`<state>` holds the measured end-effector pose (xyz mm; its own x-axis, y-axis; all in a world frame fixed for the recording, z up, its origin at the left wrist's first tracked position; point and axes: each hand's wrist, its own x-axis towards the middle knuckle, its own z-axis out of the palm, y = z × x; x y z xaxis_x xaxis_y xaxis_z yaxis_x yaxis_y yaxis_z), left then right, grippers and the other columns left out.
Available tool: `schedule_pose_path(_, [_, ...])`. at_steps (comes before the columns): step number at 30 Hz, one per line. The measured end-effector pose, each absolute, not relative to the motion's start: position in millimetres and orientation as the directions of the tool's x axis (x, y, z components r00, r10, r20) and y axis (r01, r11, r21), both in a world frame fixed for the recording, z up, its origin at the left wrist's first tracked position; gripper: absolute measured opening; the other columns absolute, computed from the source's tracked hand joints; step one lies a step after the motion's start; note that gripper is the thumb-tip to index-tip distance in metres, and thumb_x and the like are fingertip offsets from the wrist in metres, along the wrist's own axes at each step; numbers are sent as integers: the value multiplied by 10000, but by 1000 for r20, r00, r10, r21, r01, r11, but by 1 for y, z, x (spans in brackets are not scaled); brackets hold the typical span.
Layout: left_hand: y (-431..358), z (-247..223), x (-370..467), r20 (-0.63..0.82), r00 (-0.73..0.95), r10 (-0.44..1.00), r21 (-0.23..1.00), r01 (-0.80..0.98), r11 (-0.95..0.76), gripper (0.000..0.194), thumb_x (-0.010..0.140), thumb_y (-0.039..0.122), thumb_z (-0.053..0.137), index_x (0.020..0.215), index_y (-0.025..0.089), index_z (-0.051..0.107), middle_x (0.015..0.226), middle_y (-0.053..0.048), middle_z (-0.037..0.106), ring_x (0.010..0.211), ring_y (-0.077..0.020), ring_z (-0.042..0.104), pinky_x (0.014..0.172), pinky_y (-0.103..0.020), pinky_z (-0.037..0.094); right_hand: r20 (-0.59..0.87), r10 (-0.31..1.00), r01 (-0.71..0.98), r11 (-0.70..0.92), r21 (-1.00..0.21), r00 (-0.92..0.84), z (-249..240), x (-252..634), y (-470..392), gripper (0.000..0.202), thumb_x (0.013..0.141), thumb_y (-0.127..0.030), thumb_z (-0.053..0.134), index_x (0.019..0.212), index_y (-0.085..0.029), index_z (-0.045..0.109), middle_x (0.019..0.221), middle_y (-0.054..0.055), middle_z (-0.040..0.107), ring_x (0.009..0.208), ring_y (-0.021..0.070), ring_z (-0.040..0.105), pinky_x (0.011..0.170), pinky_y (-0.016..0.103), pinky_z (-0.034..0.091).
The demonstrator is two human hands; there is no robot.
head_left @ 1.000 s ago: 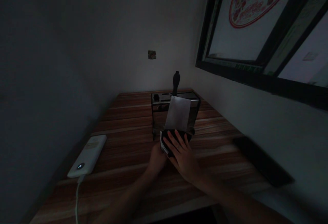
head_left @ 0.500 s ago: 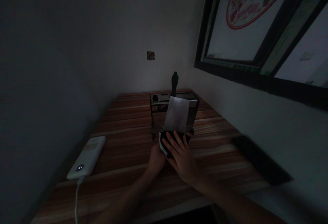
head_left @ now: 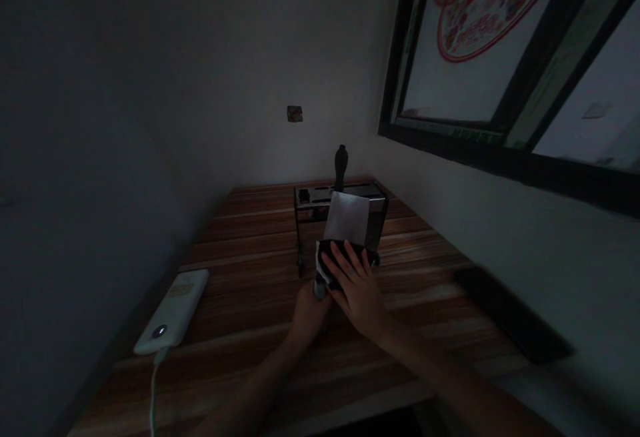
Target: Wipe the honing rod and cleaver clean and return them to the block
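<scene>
Black cloth (head_left: 326, 247) covering the foot of a broad blade (head_left: 347, 217) at centre frame

Just below the centre of the frame, the left hand (head_left: 309, 310) is closing its fingers around what is looking like a grey handle (head_left: 319, 288). The right hand (head_left: 363, 297) is lying flat on the cloth, fingers stretched out and slightly spread. Above that hand, the pale blade is rising at a slight tilt; its lower part is disappearing beneath the cloth.

Directly behind, a metal-topped rack (head_left: 370, 190) is standing on the striped wooden table (head_left: 250, 250), and a black handle (head_left: 341, 165) is sticking up from it. At lower left, a white power bank (head_left: 173, 310) is resting with a cable (head_left: 153, 390) running off the bottom edge. At lower right, a flat dark object (head_left: 510, 313) is lying near the wall. A red ornament (head_left: 475, 23) is showing through the dark-framed window (head_left: 450, 150) at upper right.
</scene>
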<state>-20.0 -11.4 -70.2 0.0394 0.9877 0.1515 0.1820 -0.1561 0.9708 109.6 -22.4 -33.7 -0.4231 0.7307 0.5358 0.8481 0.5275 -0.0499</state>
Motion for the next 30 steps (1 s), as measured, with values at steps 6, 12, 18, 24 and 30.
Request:
schedule_pose_path(6, [-12,-73,-19,112,8,994,966,233,-111,130,650,217,527,727,124,575,595,12,565,531,-109,487,503,-193,383,606,709,866,496,-65,-360,-17,110,-2,544,877,-283,378,1384,-254,184,1463,-4,148,1347,216,27,1071,498,116])
schedule_pose_path(12, [-11,-72,-18,103,-11,995,958,269,-96,170,683,273,542,742,120,586,634,-11,591,584,-131,516,551,-210,395,650,686,880,472,-55,-328,4,115,19,534,877,-295,378,1380,-254,203,1466,-15,135,1348,204,17,1080,483,82])
schedule_pose_path(18, [-10,-72,-18,104,-17,994,950,299,-95,185,693,295,556,749,125,603,664,-21,618,612,-145,549,554,-210,394,692,655,879,472,-61,-304,22,121,38,535,876,-300,375,1379,-257,200,1467,-14,136,1348,192,9,1080,478,83])
schedule_pose_path(24, [-10,-75,-18,94,-25,995,948,307,-82,182,706,306,542,755,138,590,602,-4,587,542,-134,531,499,-203,377,719,630,879,474,-57,-294,30,122,48,525,880,-307,362,1378,-255,203,1464,-11,157,1349,185,21,1082,473,77])
schedule_pose_path(30, [-9,-76,-18,90,-25,996,953,294,-78,178,694,301,551,738,132,589,624,-4,586,543,-120,513,507,-198,379,721,630,879,474,-61,-289,30,121,47,528,879,-307,362,1379,-253,202,1464,-2,155,1349,192,24,1079,479,79])
